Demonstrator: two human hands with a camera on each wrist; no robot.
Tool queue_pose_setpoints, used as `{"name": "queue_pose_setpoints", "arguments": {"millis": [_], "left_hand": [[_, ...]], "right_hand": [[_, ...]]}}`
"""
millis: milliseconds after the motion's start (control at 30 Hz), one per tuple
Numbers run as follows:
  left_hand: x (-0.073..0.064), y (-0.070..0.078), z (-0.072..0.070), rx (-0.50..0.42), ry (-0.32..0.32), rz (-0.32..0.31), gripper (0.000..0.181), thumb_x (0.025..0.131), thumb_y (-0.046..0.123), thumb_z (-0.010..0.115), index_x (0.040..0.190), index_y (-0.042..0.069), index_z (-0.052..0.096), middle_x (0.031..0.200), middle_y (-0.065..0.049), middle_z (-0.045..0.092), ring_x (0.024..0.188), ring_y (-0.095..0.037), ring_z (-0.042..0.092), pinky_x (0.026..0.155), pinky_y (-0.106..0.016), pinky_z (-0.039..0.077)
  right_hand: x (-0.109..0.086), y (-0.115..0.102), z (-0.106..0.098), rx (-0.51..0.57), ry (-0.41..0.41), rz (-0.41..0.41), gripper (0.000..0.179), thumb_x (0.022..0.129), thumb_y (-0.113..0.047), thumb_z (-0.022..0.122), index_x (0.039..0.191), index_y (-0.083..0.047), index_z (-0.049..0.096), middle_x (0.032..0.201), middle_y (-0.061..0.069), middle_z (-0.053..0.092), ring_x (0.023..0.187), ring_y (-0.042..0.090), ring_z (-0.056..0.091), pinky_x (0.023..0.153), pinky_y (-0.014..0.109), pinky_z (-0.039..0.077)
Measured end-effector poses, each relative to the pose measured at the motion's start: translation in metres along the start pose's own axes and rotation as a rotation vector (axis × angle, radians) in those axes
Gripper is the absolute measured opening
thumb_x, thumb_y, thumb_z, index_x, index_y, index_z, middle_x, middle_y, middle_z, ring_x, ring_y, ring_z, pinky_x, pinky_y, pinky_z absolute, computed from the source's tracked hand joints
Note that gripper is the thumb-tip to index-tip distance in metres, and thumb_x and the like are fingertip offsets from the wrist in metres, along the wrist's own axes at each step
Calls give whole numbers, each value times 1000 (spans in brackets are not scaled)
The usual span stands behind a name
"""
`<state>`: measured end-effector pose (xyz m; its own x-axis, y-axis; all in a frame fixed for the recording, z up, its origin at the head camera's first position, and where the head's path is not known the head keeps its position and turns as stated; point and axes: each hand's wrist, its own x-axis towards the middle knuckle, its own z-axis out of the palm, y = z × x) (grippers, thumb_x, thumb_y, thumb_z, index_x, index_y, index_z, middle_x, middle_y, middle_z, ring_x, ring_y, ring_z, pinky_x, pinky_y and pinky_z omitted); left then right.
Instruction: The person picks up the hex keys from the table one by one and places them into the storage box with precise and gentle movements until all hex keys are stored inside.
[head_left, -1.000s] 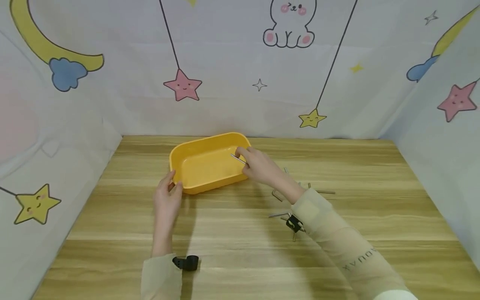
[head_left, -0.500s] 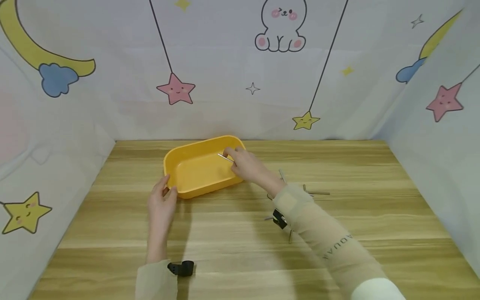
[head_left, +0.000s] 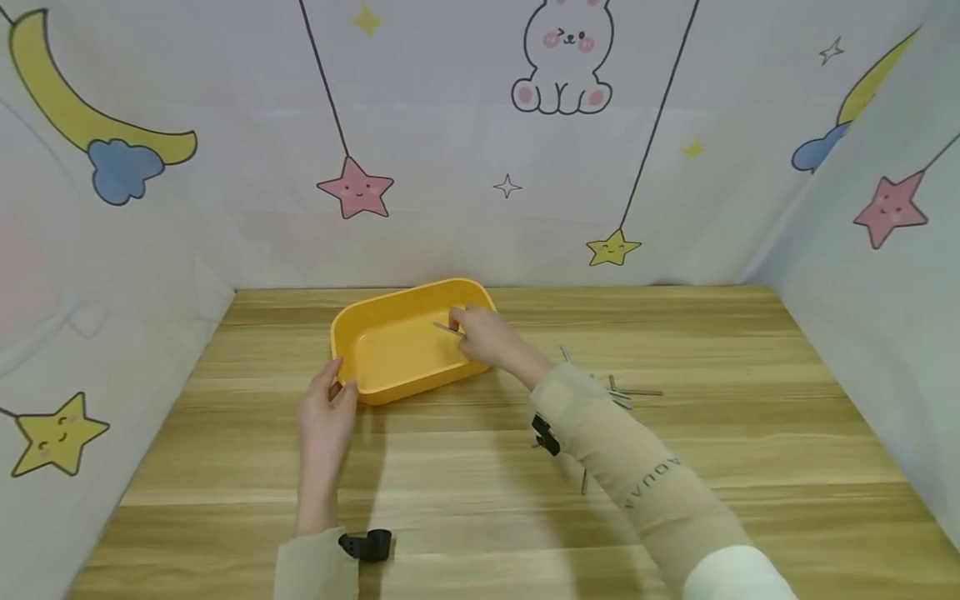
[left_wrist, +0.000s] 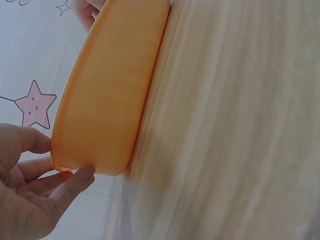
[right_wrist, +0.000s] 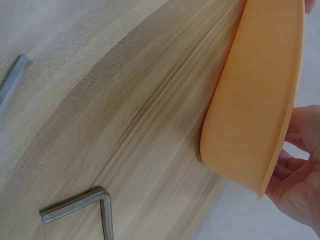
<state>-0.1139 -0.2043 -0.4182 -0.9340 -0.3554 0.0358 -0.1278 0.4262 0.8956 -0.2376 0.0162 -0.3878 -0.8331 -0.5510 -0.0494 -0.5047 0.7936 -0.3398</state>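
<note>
A yellow plastic box (head_left: 408,386) rests on the wooden table, with its front left corner between the thumb and fingers of my left hand (head_left: 326,412). The left wrist view shows that hand's thumb against the outer wall of the box (left_wrist: 102,90). Over the box's right end, my right hand (head_left: 487,336) pinches a thin metal hex key (head_left: 448,330) whose straight end points left above the box floor. In the right wrist view the box wall hides part of the right hand (right_wrist: 300,182) and the key it holds.
Several hex keys lie right of the box, partly hidden under my right forearm; one long hex key (head_left: 639,392) shows beyond it. An L-shaped hex key (right_wrist: 75,204) appears close up in the right wrist view. A printed cloth wall (head_left: 450,233) stands behind the table.
My right hand has moved a little left and lower over the box with the hex key. My left hand stays at the box's corner. The head view has shifted slightly.
</note>
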Motion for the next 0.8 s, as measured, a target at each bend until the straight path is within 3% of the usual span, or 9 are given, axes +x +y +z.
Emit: {"name": "queue_pose_setpoints", "arguments": {"millis": [533,800], "left_hand": [[-1,2,-2,-4,-9,-10,47,96,10,50,142,2,44,151,-20,38,126,-42,50,105,-48,47],[-1,1,0,13,-8,-11,47,96,10,51,142,3,45,151,-18,39,125,-40,52,102,-46,48]], "right_hand": [[15,-5,5,-54,-114,93,10,91,-7,56,99,-6,63,98,7,67,82,18,56,72,30,50],[20,-3,9,-66,-138,139,11,90,-6,56,98,-7,63,98,6,66,80,17,55,68,28,48]]}}
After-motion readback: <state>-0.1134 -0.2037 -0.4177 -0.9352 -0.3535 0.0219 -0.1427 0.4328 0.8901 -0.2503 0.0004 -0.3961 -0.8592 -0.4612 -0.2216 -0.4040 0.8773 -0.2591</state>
